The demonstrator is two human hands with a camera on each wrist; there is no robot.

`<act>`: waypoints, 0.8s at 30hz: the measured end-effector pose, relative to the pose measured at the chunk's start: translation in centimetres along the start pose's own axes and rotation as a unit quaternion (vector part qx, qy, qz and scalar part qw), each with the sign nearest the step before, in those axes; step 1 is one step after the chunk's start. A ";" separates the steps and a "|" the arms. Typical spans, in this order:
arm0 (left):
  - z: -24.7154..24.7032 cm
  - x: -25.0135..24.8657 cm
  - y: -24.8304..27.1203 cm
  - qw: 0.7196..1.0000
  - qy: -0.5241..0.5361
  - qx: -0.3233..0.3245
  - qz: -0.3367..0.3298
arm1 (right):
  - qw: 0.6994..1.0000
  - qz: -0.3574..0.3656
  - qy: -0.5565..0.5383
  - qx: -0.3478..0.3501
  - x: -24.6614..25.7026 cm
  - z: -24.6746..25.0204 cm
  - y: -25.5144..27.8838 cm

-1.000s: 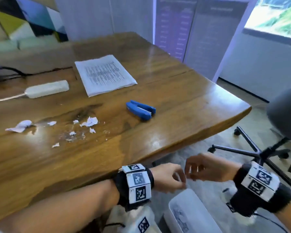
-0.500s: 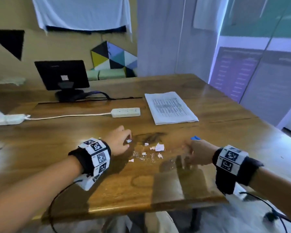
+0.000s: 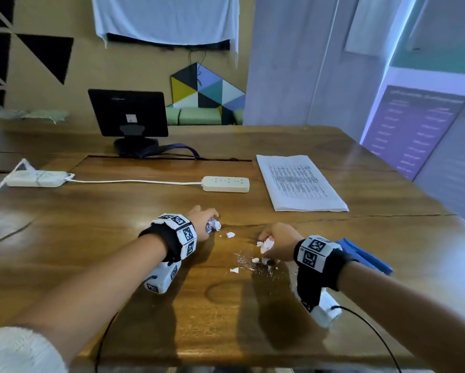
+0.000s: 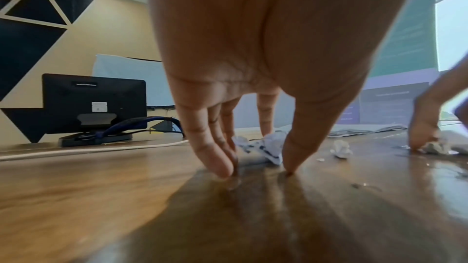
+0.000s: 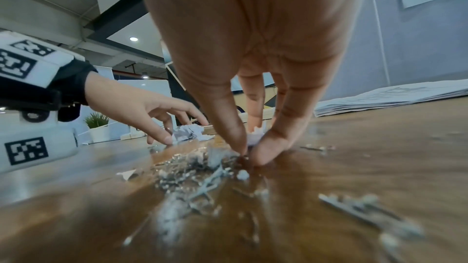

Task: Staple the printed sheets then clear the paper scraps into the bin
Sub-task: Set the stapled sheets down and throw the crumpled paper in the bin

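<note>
Both hands are down on the brown wooden desk (image 3: 333, 265). The left hand (image 3: 203, 224) has its fingers curled round a crumpled white paper scrap with print on it (image 3: 213, 225); the right hand (image 3: 278, 244) pinches a smaller white scrap (image 3: 265, 244) at its fingertips. Tiny torn white bits (image 3: 234, 270) and loose silver staples (image 5: 187, 167) lie between and nearer. The stack of printed sheets (image 3: 298, 184) lies far right, well apart. Risks: thin bits may slip from the pinch, staples could prick fingers, and a sweeping wrist could scatter fragments off the near edge.
</note>
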State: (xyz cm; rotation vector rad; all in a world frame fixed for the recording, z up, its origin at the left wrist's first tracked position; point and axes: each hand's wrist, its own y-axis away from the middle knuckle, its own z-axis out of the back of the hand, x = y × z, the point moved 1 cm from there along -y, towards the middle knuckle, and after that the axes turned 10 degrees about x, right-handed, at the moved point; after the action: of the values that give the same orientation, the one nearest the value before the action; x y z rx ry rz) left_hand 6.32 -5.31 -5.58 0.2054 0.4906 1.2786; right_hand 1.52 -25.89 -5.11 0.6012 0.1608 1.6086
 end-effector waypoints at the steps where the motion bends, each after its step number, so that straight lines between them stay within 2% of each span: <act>1: 0.0 -0.4 -0.1 1.000 0.000 0.002 -0.009 | 1.000 0.006 0.000 0.003 0.5 0.1 -0.3; 5: -0.2 -1.4 -0.2 0.999 -0.003 0.010 -0.050 | 0.997 0.031 -0.038 0.058 1.1 0.7 -0.9; 7: -0.4 -1.8 -0.2 0.998 0.003 0.015 -0.063 | 0.996 0.043 -0.003 0.081 1.3 0.9 -0.9; 12: -0.9 -3.4 0.0 0.996 -0.019 0.013 -0.081 | 0.993 0.082 0.089 0.015 1.6 0.5 -1.1; 17: -0.7 -4.6 -0.1 0.993 -0.069 -0.001 -0.092 | 0.993 0.086 0.085 -0.018 1.6 0.3 -0.9; 24: -0.4 -5.3 -0.2 0.992 -0.080 0.010 -0.096 | 0.992 0.110 0.054 -0.027 0.6 1.2 -0.5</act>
State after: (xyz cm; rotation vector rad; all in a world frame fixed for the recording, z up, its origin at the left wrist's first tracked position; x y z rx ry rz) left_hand 5.27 -10.45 -4.76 0.2696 0.3763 1.0593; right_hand 2.51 -25.52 -4.19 0.5024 0.1337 1.8543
